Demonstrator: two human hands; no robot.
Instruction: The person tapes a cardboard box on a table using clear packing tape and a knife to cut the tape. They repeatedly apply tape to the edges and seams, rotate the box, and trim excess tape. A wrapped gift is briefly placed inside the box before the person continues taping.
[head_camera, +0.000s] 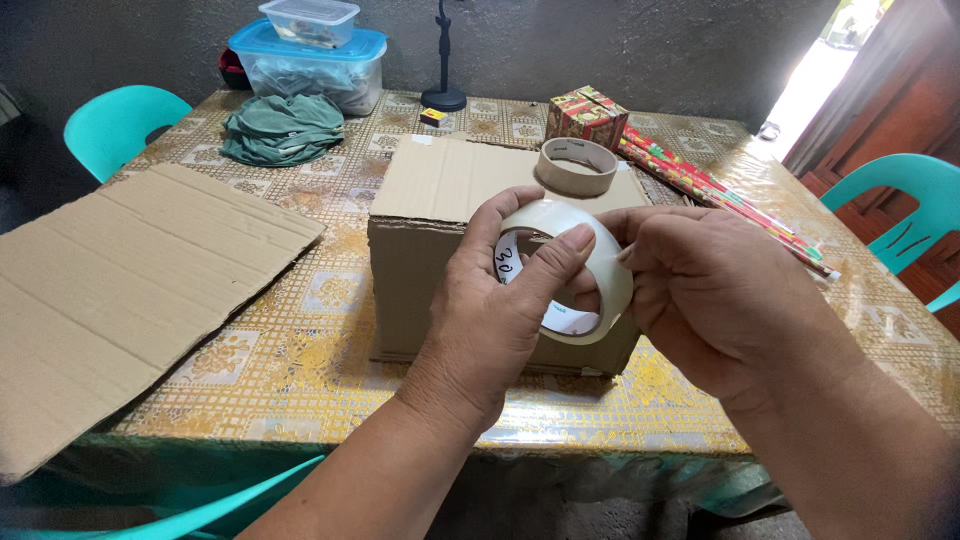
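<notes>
Left hand (500, 310) and right hand (700, 290) both grip the tape (590, 262) between them, hiding its lower rim and the box (420, 250) front.

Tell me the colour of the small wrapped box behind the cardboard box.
Red with green and gold print, on the small wrapped gift box; head view.

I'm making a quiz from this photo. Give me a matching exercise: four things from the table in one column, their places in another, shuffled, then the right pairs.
Things:
1. clear tape roll
2. tan tape roll
3. flat cardboard sheet
4. green cloth

Places:
A. on top of the cardboard box
B. far side of the table, in front of the plastic tubs
C. held between the left hand and right hand
D. on the table's left edge

Pairs: 1-C, 2-A, 3-D, 4-B
</notes>
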